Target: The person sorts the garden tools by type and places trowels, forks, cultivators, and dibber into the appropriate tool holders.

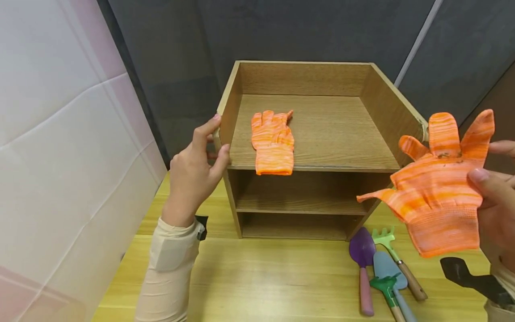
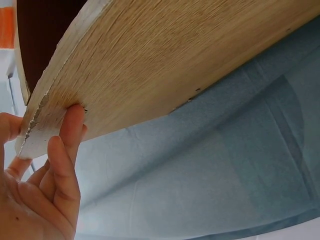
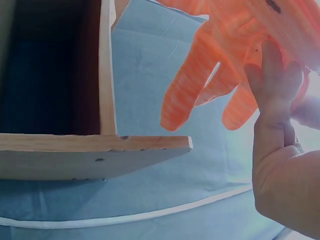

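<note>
My left hand (image 1: 193,165) grips the left side panel of a small wooden shelf unit (image 1: 297,80). Its thumb lies at the panel's front edge, and in the left wrist view the fingers (image 2: 74,125) press the panel's outer face. An orange knit glove (image 1: 273,143) lies flat on the top shelf, its cuff at the front edge. To the right of the unit, my right hand (image 1: 496,192) pinches a second orange glove (image 1: 442,197) by its side, thumb on top. This glove hangs in the air, dark marks at the base of its fingers.
On the yellow wood-grain table (image 1: 257,277), garden tools lie at front right: a purple shovel (image 1: 362,248), a light green rake (image 1: 385,239), a blue trowel (image 1: 389,268) and a dark green tool (image 1: 385,285). A white panel (image 1: 60,156) stands left; a grey wall (image 1: 297,31) rises behind.
</note>
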The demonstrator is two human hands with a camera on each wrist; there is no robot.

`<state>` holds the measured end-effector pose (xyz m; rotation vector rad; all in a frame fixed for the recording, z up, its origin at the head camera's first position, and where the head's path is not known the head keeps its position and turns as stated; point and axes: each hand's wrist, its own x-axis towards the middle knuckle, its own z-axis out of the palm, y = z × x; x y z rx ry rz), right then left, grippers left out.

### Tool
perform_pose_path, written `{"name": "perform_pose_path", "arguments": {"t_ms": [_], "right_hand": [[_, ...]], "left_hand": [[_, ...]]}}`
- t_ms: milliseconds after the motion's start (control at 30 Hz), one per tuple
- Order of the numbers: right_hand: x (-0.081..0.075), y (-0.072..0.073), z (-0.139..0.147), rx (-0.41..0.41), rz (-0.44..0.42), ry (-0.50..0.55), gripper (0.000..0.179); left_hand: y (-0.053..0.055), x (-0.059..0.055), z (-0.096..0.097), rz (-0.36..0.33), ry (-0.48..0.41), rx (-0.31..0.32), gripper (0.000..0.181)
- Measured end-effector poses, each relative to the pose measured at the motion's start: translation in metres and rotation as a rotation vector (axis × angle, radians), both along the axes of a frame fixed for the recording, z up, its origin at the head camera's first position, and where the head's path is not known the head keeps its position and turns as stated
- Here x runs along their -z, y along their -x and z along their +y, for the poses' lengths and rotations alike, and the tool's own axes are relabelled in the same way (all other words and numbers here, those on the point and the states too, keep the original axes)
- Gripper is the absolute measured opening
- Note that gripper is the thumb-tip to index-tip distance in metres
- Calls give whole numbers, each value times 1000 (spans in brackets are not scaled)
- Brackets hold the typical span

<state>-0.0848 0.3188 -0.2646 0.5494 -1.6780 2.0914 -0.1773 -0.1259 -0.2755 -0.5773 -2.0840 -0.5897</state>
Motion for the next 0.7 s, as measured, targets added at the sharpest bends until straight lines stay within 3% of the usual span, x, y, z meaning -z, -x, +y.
{"name": "perform_pose_path", "arguments": {"t_ms": [133,233,400,600,700], "right_hand": [[-7,9,-1,-100,42,41,52],[-13,13,-7,-128,71,84,51],[-24,21,-20,-82,78,70,49],[-42,35,-30,-105,74,164,46],[-49,40,-36,-69,52,167,44]], "left_hand": [[0,-1,0,-11,0,0,43],[0,-1,1,-24,-4,0,44],[-1,0,1,-41,-13,11,44],[-1,0,0,-35,-14,17,43],[-2,-1,1,-31,-15,19,43]]}}
